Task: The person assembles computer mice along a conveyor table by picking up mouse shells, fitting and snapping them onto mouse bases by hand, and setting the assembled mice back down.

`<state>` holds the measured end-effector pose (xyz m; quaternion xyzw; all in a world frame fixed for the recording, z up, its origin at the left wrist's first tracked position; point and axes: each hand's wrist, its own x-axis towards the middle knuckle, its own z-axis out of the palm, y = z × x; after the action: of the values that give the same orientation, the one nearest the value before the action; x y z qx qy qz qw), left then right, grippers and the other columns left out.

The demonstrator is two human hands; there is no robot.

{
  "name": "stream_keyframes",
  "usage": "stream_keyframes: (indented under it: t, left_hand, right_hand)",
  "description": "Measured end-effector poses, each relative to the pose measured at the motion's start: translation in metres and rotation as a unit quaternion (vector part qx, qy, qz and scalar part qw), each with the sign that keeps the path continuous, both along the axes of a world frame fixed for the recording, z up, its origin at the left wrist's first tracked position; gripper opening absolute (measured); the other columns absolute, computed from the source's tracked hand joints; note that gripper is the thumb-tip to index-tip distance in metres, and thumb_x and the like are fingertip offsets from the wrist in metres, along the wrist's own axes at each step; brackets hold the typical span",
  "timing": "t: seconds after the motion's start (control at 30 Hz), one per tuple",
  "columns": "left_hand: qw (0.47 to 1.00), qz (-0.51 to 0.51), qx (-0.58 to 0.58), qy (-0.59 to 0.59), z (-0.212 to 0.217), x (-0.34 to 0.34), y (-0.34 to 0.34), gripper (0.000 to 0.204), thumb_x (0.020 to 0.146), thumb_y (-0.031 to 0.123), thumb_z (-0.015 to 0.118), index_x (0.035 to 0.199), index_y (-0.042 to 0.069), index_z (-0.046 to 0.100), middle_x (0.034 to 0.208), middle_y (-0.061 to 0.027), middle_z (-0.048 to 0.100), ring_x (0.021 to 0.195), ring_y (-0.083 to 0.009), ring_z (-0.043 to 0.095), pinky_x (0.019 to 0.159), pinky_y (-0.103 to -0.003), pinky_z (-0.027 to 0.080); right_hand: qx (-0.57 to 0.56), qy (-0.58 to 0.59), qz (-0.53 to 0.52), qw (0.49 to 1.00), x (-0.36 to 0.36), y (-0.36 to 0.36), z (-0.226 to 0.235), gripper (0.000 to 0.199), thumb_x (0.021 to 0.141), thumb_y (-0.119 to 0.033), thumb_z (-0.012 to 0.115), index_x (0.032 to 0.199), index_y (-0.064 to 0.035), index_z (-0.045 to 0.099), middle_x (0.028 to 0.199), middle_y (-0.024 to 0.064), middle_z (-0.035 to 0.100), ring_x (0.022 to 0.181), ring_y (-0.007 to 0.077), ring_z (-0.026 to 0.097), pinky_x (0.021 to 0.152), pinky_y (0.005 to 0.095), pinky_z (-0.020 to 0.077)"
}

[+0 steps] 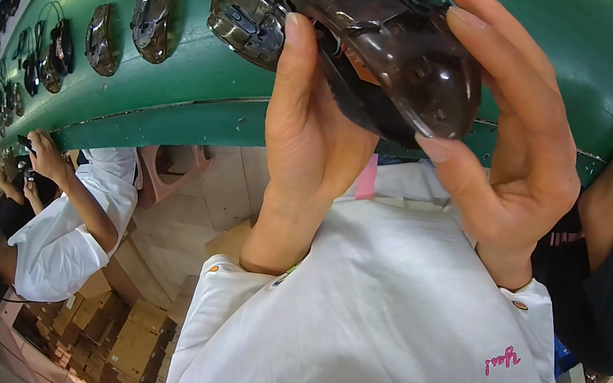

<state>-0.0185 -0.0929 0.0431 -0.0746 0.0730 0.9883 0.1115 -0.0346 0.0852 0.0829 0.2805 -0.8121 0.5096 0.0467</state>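
Both hands' fingers (465,35) partly hide mouse (397,52).

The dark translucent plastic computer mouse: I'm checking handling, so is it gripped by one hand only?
No: the dark translucent plastic computer mouse is gripped by both the left hand and the right hand.

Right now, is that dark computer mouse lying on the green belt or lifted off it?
Lifted off. The left hand and right hand hold the dark mouse between their fingers above the green belt, where other mice lie.
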Motion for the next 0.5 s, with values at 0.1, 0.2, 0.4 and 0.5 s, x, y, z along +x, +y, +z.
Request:
stream_keyframes:
  t: [0.1, 0.2, 0.4, 0.5]
  left_hand:
    - [0.997, -0.004, -0.08, 0.003, 0.005, 0.003, -0.001, 0.051, 0.107, 0.046, 0.05, 0.142, 0.008, 0.054, 0.132, -0.0114, 0.066, 0.126, -0.0249, 0.063, 0.11, -0.047, 0.05]
    - [0.979, 0.019, -0.201, 0.014, 0.002, 0.0, -0.002, 0.045, 0.106, 0.036, 0.054, 0.14, 0.006, 0.054, 0.129, -0.012, 0.068, 0.123, -0.0251, 0.064, 0.108, -0.044, 0.051]
    - [0.925, 0.067, -0.372, 0.024, 0.0, -0.003, 0.0, 0.041, 0.102, 0.019, 0.058, 0.139, 0.004, 0.052, 0.125, -0.013, 0.069, 0.116, -0.024, 0.067, 0.102, -0.037, 0.053]
    - [0.902, 0.084, -0.423, 0.021, 0.0, -0.003, 0.002, 0.043, 0.1, 0.01, 0.059, 0.141, 0.003, 0.05, 0.124, -0.0134, 0.068, 0.112, -0.0228, 0.067, 0.098, -0.033, 0.054]
  right_hand:
    - [0.057, 0.03, 0.051, 0.997, -0.002, 0.004, -0.001, 0.089, 0.094, -0.04, 0.075, 0.156, 0.0057, 0.031, 0.156, 0.0299, 0.041, 0.137, 0.0396, 0.052, 0.116, 0.0471, 0.0439]
    - [0.003, 0.015, 0.014, 1.0, 0.004, -0.005, -0.006, 0.074, 0.086, -0.023, 0.078, 0.146, 0.0056, 0.045, 0.152, 0.0293, 0.046, 0.134, 0.035, 0.055, 0.11, 0.0416, 0.0475]
    - [-0.103, -0.068, -0.087, 0.989, 0.024, -0.032, -0.005, 0.063, 0.077, -0.002, 0.079, 0.136, 0.0055, 0.059, 0.148, 0.0282, 0.053, 0.127, 0.0303, 0.059, 0.103, 0.0364, 0.051]
    - [-0.077, -0.065, -0.103, 0.989, 0.021, -0.034, -0.002, 0.064, 0.076, 0.0, 0.078, 0.136, 0.0056, 0.059, 0.147, 0.0281, 0.054, 0.126, 0.0307, 0.059, 0.103, 0.0369, 0.0509]
